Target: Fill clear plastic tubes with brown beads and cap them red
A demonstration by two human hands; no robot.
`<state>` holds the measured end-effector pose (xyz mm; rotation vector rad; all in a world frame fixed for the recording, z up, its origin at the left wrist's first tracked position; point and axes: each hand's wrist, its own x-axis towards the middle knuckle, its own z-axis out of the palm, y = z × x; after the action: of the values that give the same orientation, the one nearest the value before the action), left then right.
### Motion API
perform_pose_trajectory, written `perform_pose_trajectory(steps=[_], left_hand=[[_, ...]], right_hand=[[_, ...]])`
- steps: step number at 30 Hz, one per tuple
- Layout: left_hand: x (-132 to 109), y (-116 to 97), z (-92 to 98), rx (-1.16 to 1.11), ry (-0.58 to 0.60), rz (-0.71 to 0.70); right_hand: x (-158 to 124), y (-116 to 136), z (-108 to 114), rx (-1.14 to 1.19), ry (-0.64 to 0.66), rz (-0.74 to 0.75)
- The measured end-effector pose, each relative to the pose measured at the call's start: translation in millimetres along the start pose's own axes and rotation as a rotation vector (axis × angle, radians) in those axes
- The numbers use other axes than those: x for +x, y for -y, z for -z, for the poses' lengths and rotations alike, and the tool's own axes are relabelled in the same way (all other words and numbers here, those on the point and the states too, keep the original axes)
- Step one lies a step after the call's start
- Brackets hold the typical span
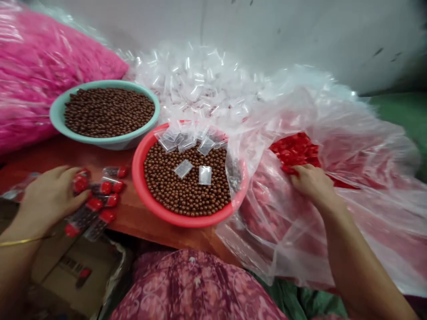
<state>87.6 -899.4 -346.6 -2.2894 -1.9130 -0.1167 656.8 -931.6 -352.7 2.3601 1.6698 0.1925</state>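
My left hand rests at the left on a cluster of small tubes with red caps, fingers curled over one or two of them. My right hand reaches into a large clear plastic bag, its fingertips among a pile of loose red caps; its fingers are bent and partly hidden. Between the hands stands a red bowl full of small brown beads, with several tiny clear zip bags lying on the beads.
A teal bowl of brown beads stands at the back left. Behind it lies a big bag of pink material. A heap of small clear bags fills the back. A cardboard box sits below the table edge.
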Motion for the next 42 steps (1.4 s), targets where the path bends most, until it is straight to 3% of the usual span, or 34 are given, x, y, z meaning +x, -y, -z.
perform_pose_trajectory(steps=[3, 7, 9, 12, 18, 21, 23, 25, 27, 29, 32, 38, 42], left_hand=[[21, -62, 27.1, -0.045, -0.104, -0.204], [53, -131, 32.7, -0.073, 0.008, -0.583], [68, -152, 26.0, -0.065, 0.112, -0.59], [86, -171, 15.4, -0.101, 0.292, -0.418], [90, -180, 18.7, -0.072, 0.475, -0.336], [84, -175, 24.4, 0.059, 0.39, -0.373], [84, -169, 22.9, 0.075, 0.233, -0.556], [88, -164, 16.7, 0.066, 0.104, -0.828], [94, -161, 9.0, 0.086, 0.066, -1.032], [97, -161, 4.6, 0.12, 0.088, -1.108], [95, -162, 9.9, 0.171, 0.176, -1.047], [95, -170, 31.8, 0.221, 0.484, -0.745], [105, -196, 21.5, 0.116, 0.501, -0.633]], right_hand=[[1, 5, -7, 0.076, -0.225, 0.027], [-5, 18, -11, 0.223, -0.436, 0.007], [-12, 24, -14, 0.319, -0.454, -0.005], [-20, 28, -19, 0.396, -0.42, -0.01], [-22, 24, -28, 0.421, -0.332, -0.05], [-21, 23, -32, 0.425, -0.335, -0.038], [-21, 23, -35, 0.418, -0.339, -0.029], [-21, 23, -37, 0.408, -0.338, -0.026], [-21, 22, -38, 0.399, -0.338, -0.026], [-22, 22, -38, 0.396, -0.344, -0.012], [-22, 20, -37, 0.412, -0.362, 0.031], [-21, 22, -34, 0.45, -0.355, 0.008], [-22, 24, -30, 0.539, -0.338, -0.017]])
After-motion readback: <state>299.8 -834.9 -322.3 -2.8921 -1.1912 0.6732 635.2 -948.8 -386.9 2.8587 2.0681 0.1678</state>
